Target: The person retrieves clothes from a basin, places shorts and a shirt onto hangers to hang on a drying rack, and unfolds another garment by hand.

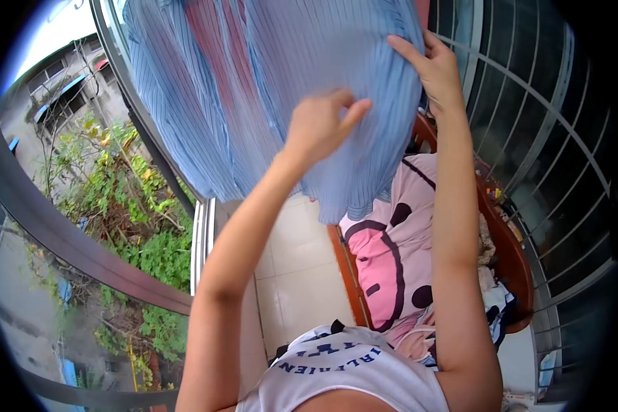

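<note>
A light blue, finely pleated garment [302,62] hangs in front of me, its lower edge loose. Pinkish-red cloth [213,48] shows through or behind it. My right hand [438,72] grips the garment's right side, thumb on the front and the other fingers partly hidden round the edge. Before the middle of the fabric is my left hand [323,127], its thumb stretched away from the blurred fingers and nothing seen in it. Whether it touches the cloth I cannot tell.
A wooden seat [349,275] below right bears a pink cloth with a cartoon face [384,268] and several other clothes [494,295]. Metal window bars [556,110] curve along the right. At left, an open window frame [144,117] looks onto plants [158,254]. The floor is tiled [299,254].
</note>
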{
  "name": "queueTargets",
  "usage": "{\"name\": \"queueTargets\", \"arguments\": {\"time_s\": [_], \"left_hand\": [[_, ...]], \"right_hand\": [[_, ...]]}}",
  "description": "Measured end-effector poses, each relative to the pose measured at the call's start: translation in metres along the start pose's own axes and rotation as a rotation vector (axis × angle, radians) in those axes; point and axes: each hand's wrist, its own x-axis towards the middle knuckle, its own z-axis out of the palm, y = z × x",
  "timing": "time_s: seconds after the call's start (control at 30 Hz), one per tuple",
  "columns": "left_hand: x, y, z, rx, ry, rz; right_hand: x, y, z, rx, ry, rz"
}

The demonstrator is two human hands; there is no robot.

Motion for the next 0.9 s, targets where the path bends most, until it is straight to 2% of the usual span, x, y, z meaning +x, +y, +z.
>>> {"name": "queueTargets", "arguments": {"time_s": [0.03,0.1,0.13,0.17,0.23,0.27,0.3,0.33,0.37,0.4,0.43,0.5,0.53,0.57,0.63,0.67,0.7,0.73,0.77,0.83,0.9], "left_hand": [[0.002,-0.014,0.003,-0.012,0.010,0.008],[0.007,-0.034,0.007,0.187,0.219,0.177],[0.006,-0.014,-0.004,0.138,0.107,-0.056],[0.005,0.000,-0.008,0.132,0.112,-0.045],[0.003,0.025,-0.006,-0.215,0.005,-0.060],[0.004,0.033,-0.001,-0.371,-0.118,0.008],[0.006,0.041,-0.001,-0.378,-0.115,0.005],[0.009,0.051,-0.003,-0.346,-0.202,-0.077],[0.010,0.057,-0.004,-0.312,-0.289,-0.156],[0.014,0.051,-0.006,-0.376,-0.284,-0.307],[0.017,0.042,-0.004,-0.381,-0.280,-0.303],[0.020,0.023,0.002,-0.446,-0.058,-0.355],[0.021,0.018,0.003,-0.467,-0.146,-0.484],[0.024,0.015,0.009,-0.470,-0.146,-0.481],[0.027,0.021,0.016,-0.862,0.036,-0.480],[0.028,0.022,0.016,-1.042,-0.047,-0.443],[0.033,0.026,0.016,-1.042,-0.042,-0.444],[0.040,0.029,0.018,-1.319,-0.018,-0.488],[0.046,0.031,0.018,-1.597,0.007,-0.529],[0.051,0.027,0.007,-1.504,0.182,-0.748],[0.051,0.021,0.001,-1.544,0.471,-0.564]], "right_hand": [[0.000,-0.003,-0.010,0.101,-0.041,0.026],[-0.002,-0.009,-0.018,0.198,-0.066,0.112],[-0.003,-0.010,-0.020,0.141,-0.080,0.150],[-0.002,-0.012,-0.021,0.086,-0.092,0.186],[0.001,-0.011,-0.024,0.093,-0.098,0.218],[0.007,-0.001,-0.032,-0.093,-0.050,0.152],[0.009,-0.002,-0.032,-0.280,-0.005,0.084],[0.008,-0.006,-0.036,-0.394,0.086,0.061],[0.007,-0.010,-0.038,-0.402,0.080,0.060],[0.006,-0.016,-0.039,-0.149,0.123,0.032],[0.006,-0.021,-0.040,0.105,0.166,0.002],[0.004,-0.029,-0.046,0.189,0.154,0.027],[0.004,-0.034,-0.047,0.275,0.126,0.068],[0.003,-0.037,-0.046,0.362,0.096,0.110],[0.002,-0.039,-0.041,0.400,0.120,0.161],[0.002,-0.038,-0.038,0.426,0.115,0.211],[0.002,-0.035,-0.036,0.454,0.110,0.260],[0.004,-0.025,-0.032,0.326,0.120,0.230],[0.003,-0.022,-0.033,0.326,0.116,0.233],[0.001,-0.028,-0.030,0.178,0.129,0.113],[0.004,-0.027,-0.040,0.180,0.177,0.092]]}}
